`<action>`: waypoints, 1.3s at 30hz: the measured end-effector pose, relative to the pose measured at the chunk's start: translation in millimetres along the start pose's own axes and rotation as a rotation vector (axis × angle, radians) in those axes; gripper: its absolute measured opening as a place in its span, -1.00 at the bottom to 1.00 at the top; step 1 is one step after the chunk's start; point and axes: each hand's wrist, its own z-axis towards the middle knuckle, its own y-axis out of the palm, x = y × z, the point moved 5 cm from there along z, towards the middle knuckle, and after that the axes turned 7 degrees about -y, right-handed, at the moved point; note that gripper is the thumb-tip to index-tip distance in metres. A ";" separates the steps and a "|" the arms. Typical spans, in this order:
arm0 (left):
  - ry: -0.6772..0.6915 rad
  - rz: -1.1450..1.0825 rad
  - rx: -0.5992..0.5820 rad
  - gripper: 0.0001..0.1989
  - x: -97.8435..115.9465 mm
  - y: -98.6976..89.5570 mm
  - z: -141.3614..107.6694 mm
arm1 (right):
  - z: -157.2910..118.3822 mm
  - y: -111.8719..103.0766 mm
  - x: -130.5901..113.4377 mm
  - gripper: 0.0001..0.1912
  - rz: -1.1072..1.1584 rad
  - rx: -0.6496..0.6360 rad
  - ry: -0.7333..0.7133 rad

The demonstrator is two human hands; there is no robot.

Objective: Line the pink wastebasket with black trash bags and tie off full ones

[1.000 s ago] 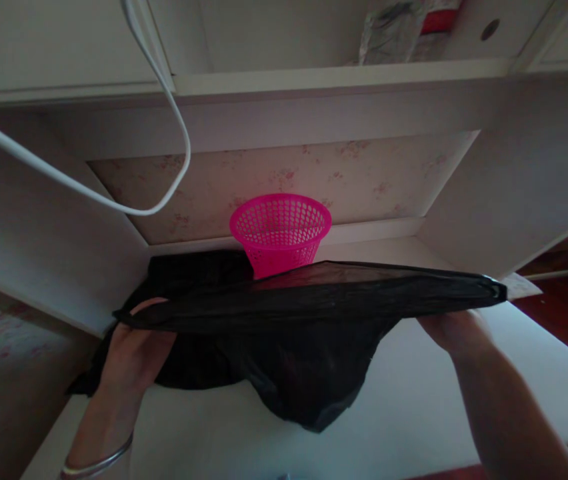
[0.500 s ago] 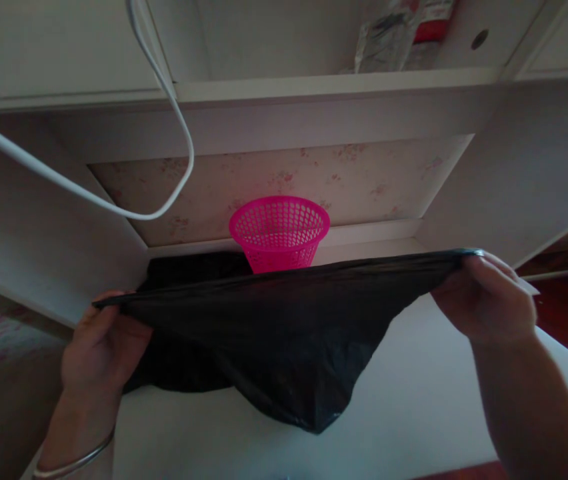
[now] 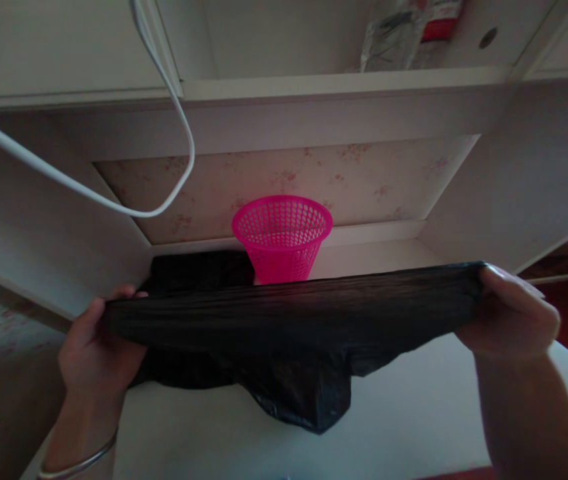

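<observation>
The black plastic bag [image 3: 294,320] is gripped at its opposite ends by the left hand [image 3: 101,353] and right hand [image 3: 511,313], just before the pink basket [image 3: 284,257]; thin, slippery film, probably best held by the edges.

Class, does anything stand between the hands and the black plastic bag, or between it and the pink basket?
Nothing visible does: left hand and right hand hold the plastic bag; the mesh basket stands beyond it.
</observation>
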 end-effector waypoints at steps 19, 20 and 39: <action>-0.398 0.065 -0.541 -0.57 -109.1 53.3 -50.8 | -64.8 64.3 100.7 -0.42 0.043 -0.402 0.388; -0.417 0.005 -0.523 -0.62 -114.0 55.0 -52.8 | -67.2 70.1 100.5 -0.46 0.084 -0.354 0.409; -0.562 -0.080 -0.636 -0.78 -144.7 91.6 -109.0 | -124.9 93.3 114.0 -0.55 0.183 -0.436 0.540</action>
